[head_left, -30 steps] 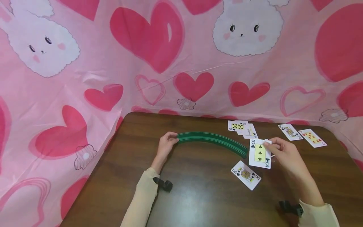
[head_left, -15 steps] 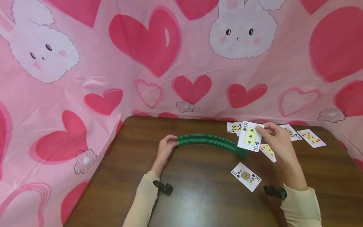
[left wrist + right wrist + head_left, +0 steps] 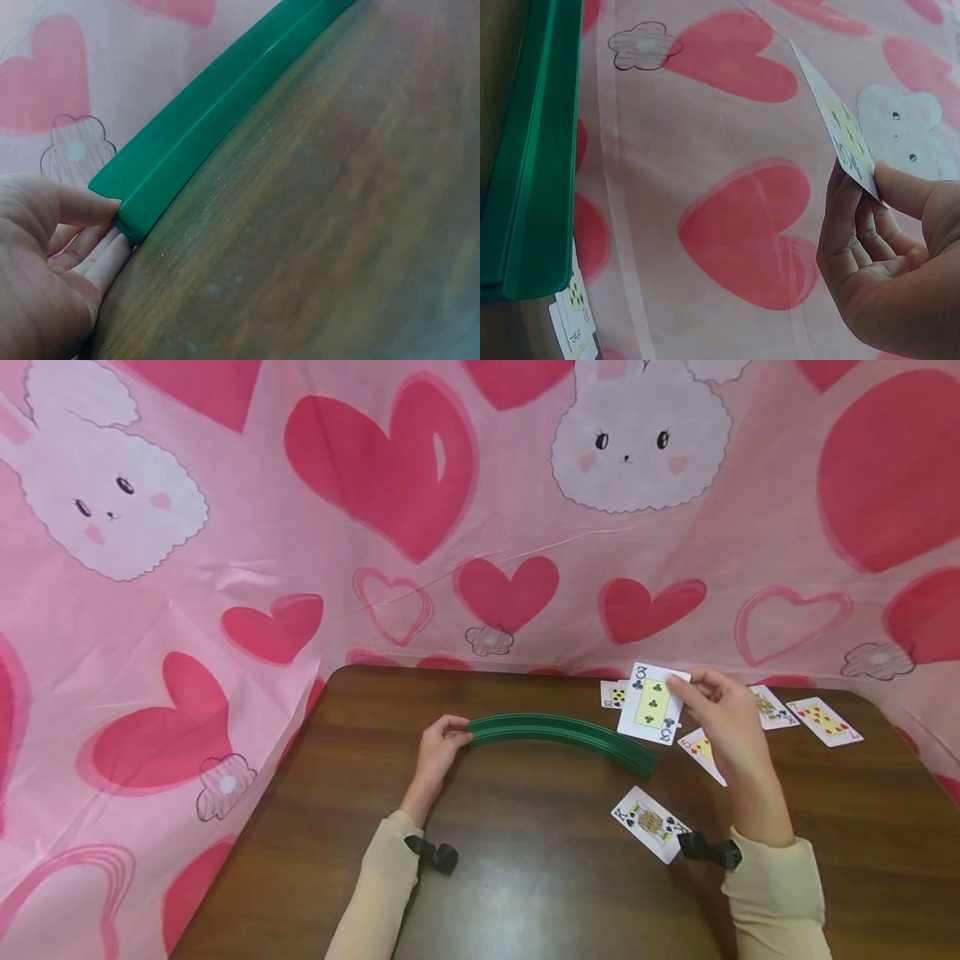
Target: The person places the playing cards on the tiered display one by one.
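The left hand [image 3: 437, 752] pinches the near-left end of a curved green playing card holder [image 3: 555, 726], which stands on the table with its grooves running lengthwise. In the left wrist view, the thumb [image 3: 97, 208] presses against the holder's end while the other fingers lie under and behind it. Up above the holder's right end, the right hand [image 3: 731, 714] holds a three of clubs [image 3: 651, 706] upright between thumb and fingers, its face toward the head camera. The right wrist view shows this card nearly edge-on, apart from the holder [image 3: 536, 150].
On the brown table [image 3: 525, 827] lie a king of spades [image 3: 649, 823] in front of the holder and a five of diamonds [image 3: 701, 753] partly behind the right hand. A ten [image 3: 611, 694] peeks out behind the raised card. A king [image 3: 772, 707] and a seven [image 3: 825, 721] lie at the far right.
The right hand has carried the three of clubs up and to the left, over the holder's right end, uncovering the five of diamonds. The left hand has stayed at the holder's end.
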A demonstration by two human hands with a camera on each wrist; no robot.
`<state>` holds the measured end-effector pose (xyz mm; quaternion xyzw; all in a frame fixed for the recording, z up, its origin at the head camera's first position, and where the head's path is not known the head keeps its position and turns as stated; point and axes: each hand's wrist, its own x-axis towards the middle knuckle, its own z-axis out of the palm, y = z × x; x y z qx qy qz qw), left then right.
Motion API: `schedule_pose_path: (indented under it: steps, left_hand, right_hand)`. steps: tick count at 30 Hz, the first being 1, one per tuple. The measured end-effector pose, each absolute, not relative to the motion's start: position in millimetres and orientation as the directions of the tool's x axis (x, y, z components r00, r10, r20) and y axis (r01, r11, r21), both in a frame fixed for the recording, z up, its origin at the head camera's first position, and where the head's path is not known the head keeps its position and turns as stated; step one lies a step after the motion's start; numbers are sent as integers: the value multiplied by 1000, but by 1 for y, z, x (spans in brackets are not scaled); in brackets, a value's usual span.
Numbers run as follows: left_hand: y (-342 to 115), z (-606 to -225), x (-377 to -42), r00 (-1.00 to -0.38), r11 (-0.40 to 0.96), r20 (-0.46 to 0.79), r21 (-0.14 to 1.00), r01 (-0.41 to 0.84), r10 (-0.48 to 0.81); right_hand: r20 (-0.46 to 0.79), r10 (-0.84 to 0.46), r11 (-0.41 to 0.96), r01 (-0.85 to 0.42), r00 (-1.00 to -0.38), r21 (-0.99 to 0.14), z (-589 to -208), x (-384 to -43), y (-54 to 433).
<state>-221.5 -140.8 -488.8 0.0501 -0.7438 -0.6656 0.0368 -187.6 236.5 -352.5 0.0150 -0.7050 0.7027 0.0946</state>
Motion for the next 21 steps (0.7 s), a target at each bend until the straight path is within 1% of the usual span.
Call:
schedule_pose_path:
  steps: [6,8,14,15,21]
  left_hand:
    - [-140,-490,-223,-991,98,9,995,-4,-131]
    - [-139,-484,-222,-992,109,6,994,-8,-130]
    - [-138,-484,-221,-990,134,5,991,-14,-142]
    - [-138,-489,-223,-989,135,3,991,-17,-146]
    - [-139,-490,-220,-989,138,2,990,-19,-145]
  right_hand:
    - [172,125,-52,-180,-977,-982,-350,-186,237]
    - [170,131,-75,-181,-977,-981,-349,-187,237]
    - [165,160,-117,-185,-973,-976,-345,-188,234]
    - [168,165,-129,-190,-972,-973,-344,-189,232]
    - [202,206,-214,-245,-958,-945,-339,-195,219]
